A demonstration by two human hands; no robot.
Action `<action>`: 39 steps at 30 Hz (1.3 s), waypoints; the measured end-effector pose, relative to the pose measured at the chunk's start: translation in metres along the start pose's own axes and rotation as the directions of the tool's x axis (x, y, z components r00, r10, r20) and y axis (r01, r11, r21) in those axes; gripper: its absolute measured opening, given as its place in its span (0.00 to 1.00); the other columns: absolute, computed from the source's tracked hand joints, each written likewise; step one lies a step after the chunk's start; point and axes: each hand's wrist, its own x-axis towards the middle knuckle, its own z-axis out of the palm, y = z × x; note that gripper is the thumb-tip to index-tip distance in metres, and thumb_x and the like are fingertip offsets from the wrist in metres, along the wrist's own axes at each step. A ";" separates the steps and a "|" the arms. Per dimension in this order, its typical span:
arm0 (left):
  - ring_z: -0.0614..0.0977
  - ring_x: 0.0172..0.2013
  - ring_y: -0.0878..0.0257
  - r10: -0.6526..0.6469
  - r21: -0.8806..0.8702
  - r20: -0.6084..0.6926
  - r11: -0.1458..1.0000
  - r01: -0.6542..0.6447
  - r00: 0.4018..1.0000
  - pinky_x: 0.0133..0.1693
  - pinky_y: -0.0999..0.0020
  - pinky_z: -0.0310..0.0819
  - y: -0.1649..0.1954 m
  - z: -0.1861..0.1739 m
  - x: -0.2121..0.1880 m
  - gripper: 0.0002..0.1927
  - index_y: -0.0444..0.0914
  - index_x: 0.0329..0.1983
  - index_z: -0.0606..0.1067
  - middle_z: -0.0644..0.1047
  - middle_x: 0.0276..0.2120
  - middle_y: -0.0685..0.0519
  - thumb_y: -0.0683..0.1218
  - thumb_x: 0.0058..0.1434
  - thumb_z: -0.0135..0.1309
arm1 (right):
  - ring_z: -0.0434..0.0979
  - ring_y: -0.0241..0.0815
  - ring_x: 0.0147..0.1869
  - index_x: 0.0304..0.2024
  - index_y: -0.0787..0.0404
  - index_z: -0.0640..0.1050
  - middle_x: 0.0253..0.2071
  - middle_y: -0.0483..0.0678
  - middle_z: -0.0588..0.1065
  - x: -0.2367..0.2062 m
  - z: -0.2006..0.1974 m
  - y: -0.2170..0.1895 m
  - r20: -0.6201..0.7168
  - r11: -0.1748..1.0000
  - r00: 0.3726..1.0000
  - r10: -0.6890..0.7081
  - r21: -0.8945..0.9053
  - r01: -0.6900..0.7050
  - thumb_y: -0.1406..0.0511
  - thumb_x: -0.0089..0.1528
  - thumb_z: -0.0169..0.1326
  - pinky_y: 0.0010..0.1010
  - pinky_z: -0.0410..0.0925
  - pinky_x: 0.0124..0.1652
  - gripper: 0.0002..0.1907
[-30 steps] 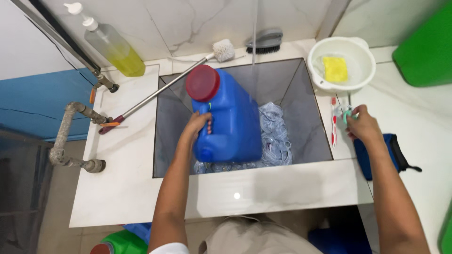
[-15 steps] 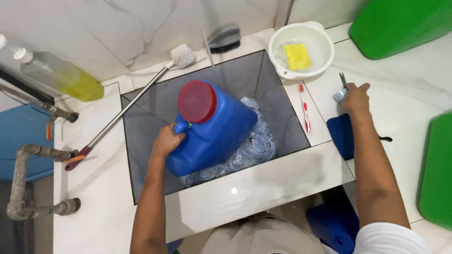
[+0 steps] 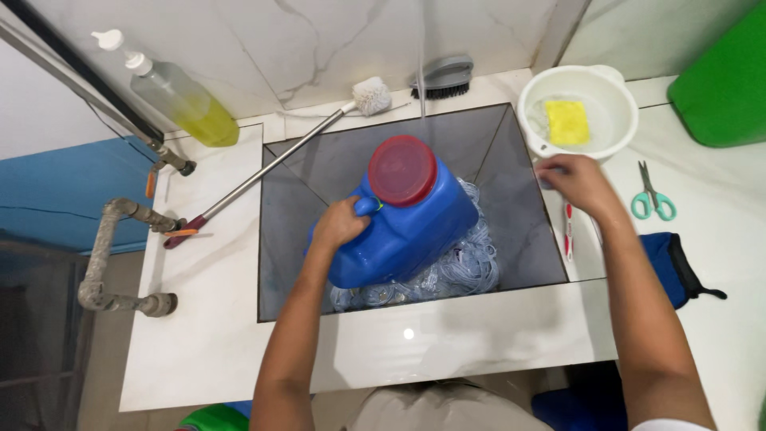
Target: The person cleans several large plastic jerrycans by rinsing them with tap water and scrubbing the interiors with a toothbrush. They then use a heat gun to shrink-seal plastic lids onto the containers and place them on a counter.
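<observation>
A: Left hand?
B: Clenched round the handle of the blue jug. The jug is tilted, red cap on, down in the grey sink, resting on pale wet cloth.
A: Right hand?
B: At the sink's right edge, just below the white bowl. Fingers curled; can't tell if it holds anything.
A: Risks?
B: The jug looks heavy for one hand. If the wet grip slips, it likely drops onto the cloth or knocks the sink wall. The forearm could also nudge the toothbrush off the right edge into the sink.
A: Clutter?
B: Yellow sponge in the bowl, green scissors and a dark blue pouch on the right counter. Long-handled brush lies across the sink's back-left corner, scrub brush at the back edge, yellow liquid bottle at the back left.
</observation>
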 end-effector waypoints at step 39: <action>0.82 0.42 0.38 0.461 0.291 0.375 0.765 -0.574 0.804 0.47 0.43 0.75 0.134 0.026 0.090 0.19 0.39 0.44 0.78 0.81 0.37 0.36 0.55 0.55 0.58 | 0.64 0.60 0.68 0.59 0.51 0.75 0.60 0.56 0.69 0.017 0.083 -0.092 0.197 0.765 0.965 -0.175 -0.589 0.259 0.39 0.55 0.52 0.65 0.55 0.62 0.37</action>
